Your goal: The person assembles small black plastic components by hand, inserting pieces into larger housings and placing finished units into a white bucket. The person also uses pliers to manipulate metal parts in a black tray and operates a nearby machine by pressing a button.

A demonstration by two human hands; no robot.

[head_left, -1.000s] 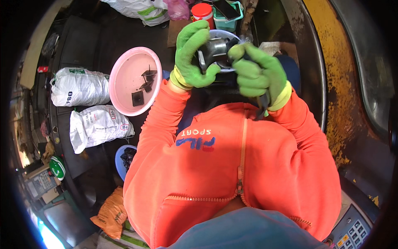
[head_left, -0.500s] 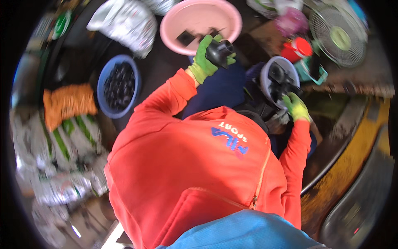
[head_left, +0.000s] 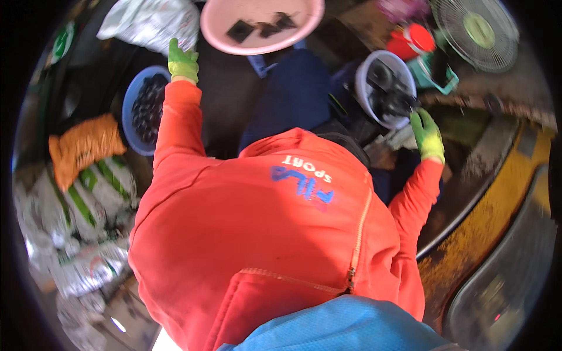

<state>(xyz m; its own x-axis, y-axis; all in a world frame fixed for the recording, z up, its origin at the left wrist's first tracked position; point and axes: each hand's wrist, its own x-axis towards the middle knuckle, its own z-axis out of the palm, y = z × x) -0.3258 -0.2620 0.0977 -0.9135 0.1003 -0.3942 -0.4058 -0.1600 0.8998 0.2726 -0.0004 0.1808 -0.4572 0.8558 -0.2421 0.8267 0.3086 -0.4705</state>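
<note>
Left hand (head_left: 183,60) reaches out above the blue bowl (head_left: 130,99) of dark parts, holding nothing; right hand (head_left: 426,132) touches the white bucket (head_left: 364,88), grip unclear.

We see our left hand (head_left: 183,61) and right hand (head_left: 426,132) in bright green gloves with yellow cuffs, and our jacket (head_left: 263,234) in orange-red with blue and white lettering. The blue bowl (head_left: 130,99) holds dark, almost black pieces; the pink bowl (head_left: 304,23) carries a few black bits. The white tub (head_left: 363,82) is filled with black parts. An orange cloth (head_left: 82,146) lies by white sacks with green stripes (head_left: 88,199). The fan (head_left: 477,29) is grey with a green centre, beside a red lid (head_left: 418,38).
</note>
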